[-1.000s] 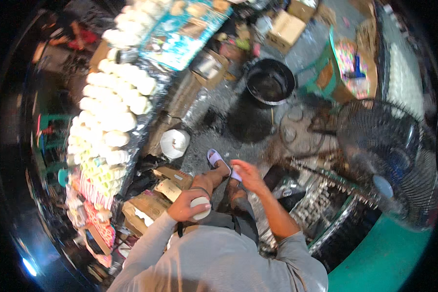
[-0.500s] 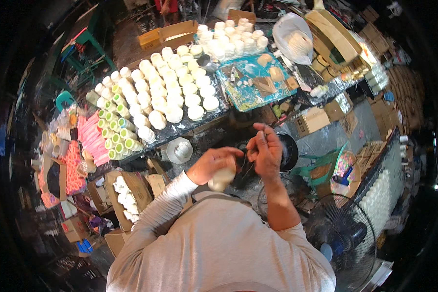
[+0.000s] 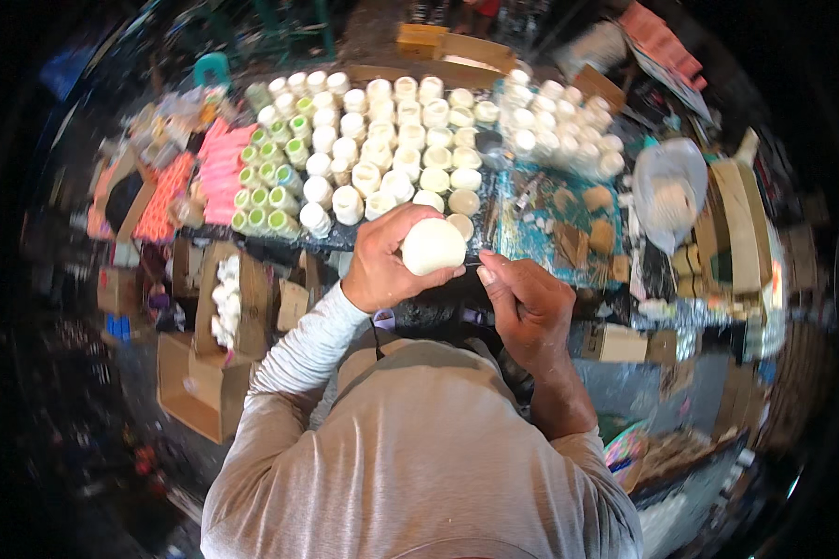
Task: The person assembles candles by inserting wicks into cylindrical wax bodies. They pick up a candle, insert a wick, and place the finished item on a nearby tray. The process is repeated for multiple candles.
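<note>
My left hand [image 3: 385, 261] is closed around a round, cream-white candle-like piece [image 3: 434, 247], its smooth domed face turned up. Just right of it, my right hand [image 3: 529, 303] has thumb and forefinger pinched together. A thin dark sliver [image 3: 474, 264] shows at those fingertips, close to the piece; what it is cannot be made out. Beyond both hands, rows of similar cream-white pieces [image 3: 378, 154] stand on a dark table [image 3: 331, 240], the nearest ones close to my left hand.
Green-topped cylinders [image 3: 280, 197] and pink sticks [image 3: 220, 172] lie on the table's left. At right are a stained turquoise board [image 3: 522, 247] and a white bag [image 3: 669, 196]. Cardboard boxes [image 3: 196, 387] stand low at left; a small carton [image 3: 615, 343] sits at right.
My view has swung to the right and both hands are raised toward the table. The left hand has turned its piece dome up, and the right hand's fingertips have come close to it.
</note>
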A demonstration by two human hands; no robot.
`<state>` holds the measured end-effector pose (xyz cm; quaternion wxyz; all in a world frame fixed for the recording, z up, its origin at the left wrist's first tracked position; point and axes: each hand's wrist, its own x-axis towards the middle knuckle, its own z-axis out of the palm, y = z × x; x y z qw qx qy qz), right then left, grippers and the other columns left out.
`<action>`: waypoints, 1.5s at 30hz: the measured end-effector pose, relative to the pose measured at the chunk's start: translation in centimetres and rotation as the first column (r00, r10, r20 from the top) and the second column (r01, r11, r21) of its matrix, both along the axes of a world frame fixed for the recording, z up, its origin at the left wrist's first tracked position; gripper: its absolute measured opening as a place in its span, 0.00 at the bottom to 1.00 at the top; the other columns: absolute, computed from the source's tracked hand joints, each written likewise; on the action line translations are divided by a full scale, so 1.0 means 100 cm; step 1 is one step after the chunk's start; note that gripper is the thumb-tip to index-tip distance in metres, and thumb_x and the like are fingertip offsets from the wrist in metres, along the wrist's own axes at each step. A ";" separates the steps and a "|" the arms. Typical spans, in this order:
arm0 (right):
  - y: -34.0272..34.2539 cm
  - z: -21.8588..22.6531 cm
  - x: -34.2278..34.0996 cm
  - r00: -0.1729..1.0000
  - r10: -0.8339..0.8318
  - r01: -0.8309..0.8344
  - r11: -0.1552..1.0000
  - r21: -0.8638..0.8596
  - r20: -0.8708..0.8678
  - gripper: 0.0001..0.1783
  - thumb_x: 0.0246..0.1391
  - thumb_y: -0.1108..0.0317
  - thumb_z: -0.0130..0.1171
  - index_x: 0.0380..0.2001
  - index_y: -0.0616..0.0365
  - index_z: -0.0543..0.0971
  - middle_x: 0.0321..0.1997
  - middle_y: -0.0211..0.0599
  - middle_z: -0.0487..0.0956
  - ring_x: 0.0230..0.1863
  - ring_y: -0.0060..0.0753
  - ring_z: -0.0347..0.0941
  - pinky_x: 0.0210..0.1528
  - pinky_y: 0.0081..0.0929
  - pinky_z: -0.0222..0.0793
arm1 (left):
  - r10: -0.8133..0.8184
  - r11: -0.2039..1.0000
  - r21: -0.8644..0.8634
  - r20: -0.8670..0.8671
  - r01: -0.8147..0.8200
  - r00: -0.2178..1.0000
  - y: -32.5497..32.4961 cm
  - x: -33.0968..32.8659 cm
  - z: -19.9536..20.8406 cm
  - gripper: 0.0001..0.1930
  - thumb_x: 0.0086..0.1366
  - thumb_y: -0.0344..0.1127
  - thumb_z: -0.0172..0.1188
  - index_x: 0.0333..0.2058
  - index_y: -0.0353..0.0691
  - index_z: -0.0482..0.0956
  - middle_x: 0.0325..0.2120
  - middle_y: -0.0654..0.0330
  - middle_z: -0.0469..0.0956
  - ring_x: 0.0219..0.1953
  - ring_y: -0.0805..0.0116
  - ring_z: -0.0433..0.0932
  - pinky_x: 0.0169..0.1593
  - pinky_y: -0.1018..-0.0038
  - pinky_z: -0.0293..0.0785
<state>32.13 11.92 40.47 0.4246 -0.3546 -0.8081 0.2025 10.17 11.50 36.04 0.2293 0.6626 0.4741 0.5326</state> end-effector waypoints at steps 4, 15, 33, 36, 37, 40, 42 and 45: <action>0.036 0.017 0.016 0.982 0.188 -0.188 0.982 -0.008 0.009 0.12 0.56 0.78 0.69 0.44 0.63 0.87 0.26 0.41 0.82 0.23 0.31 0.77 0.27 0.27 0.70 | 0.149 0.987 0.072 -0.066 -0.145 0.987 0.005 0.016 0.009 0.24 0.43 0.28 0.81 0.40 0.33 0.83 0.32 0.55 0.84 0.33 0.63 0.84 0.40 0.70 0.79; 0.079 0.031 0.022 0.930 0.228 -0.326 0.876 0.356 0.289 0.15 0.46 0.73 0.69 0.41 0.57 0.86 0.25 0.30 0.68 0.25 0.32 0.74 0.23 0.30 0.70 | 0.432 0.891 0.237 -0.185 -0.387 0.883 0.008 0.045 0.013 0.16 0.49 0.31 0.81 0.34 0.35 0.84 0.29 0.56 0.83 0.29 0.59 0.81 0.36 0.68 0.77; 0.077 0.018 -0.037 0.777 0.296 -0.410 0.908 0.090 0.555 0.16 0.49 0.75 0.58 0.43 0.70 0.78 0.33 0.42 0.73 0.33 0.44 0.78 0.31 0.39 0.76 | 0.371 0.928 0.251 -0.577 -0.274 0.728 0.016 0.009 0.026 0.30 0.41 0.30 0.76 0.46 0.33 0.77 0.39 0.54 0.78 0.42 0.53 0.76 0.48 0.58 0.69; 0.084 0.011 -0.032 0.839 0.335 -0.354 0.934 -0.036 0.429 0.16 0.52 0.77 0.60 0.46 0.67 0.79 0.35 0.47 0.76 0.35 0.53 0.78 0.36 0.46 0.75 | 0.301 0.951 0.141 -0.616 -0.274 0.728 0.019 0.002 0.025 0.32 0.41 0.33 0.78 0.47 0.34 0.76 0.39 0.55 0.77 0.43 0.54 0.76 0.50 0.57 0.67; 0.083 0.009 -0.026 0.862 0.341 -0.336 0.938 -0.082 0.375 0.17 0.53 0.78 0.61 0.48 0.66 0.79 0.36 0.47 0.76 0.34 0.55 0.77 0.36 0.47 0.74 | 0.278 0.957 0.108 -0.618 -0.271 0.735 0.020 0.000 0.023 0.32 0.40 0.34 0.79 0.47 0.34 0.76 0.39 0.55 0.77 0.43 0.53 0.76 0.50 0.57 0.67; 0.080 -0.003 -0.010 0.855 0.356 -0.308 0.934 -0.182 0.379 0.15 0.52 0.78 0.61 0.45 0.66 0.80 0.32 0.49 0.77 0.34 0.55 0.78 0.36 0.46 0.75 | 0.195 0.977 0.057 -0.641 -0.207 0.742 0.021 0.003 0.014 0.34 0.40 0.35 0.79 0.47 0.34 0.76 0.37 0.55 0.76 0.42 0.53 0.75 0.50 0.58 0.68; 0.076 -0.018 -0.008 0.849 0.348 -0.292 0.936 -0.197 0.397 0.15 0.49 0.78 0.62 0.42 0.66 0.79 0.31 0.47 0.77 0.33 0.54 0.79 0.35 0.45 0.76 | 0.126 0.990 0.031 -0.634 -0.138 0.763 0.025 0.011 0.006 0.32 0.41 0.34 0.78 0.46 0.34 0.76 0.36 0.54 0.76 0.40 0.52 0.76 0.47 0.58 0.69; 0.076 -0.043 -0.011 0.834 0.365 -0.293 0.928 -0.230 0.414 0.13 0.48 0.76 0.60 0.40 0.65 0.77 0.34 0.47 0.78 0.37 0.54 0.80 0.39 0.46 0.77 | 0.054 0.998 0.010 -0.643 -0.062 0.764 0.033 0.021 -0.003 0.31 0.41 0.33 0.78 0.45 0.33 0.77 0.35 0.53 0.77 0.39 0.52 0.76 0.44 0.59 0.71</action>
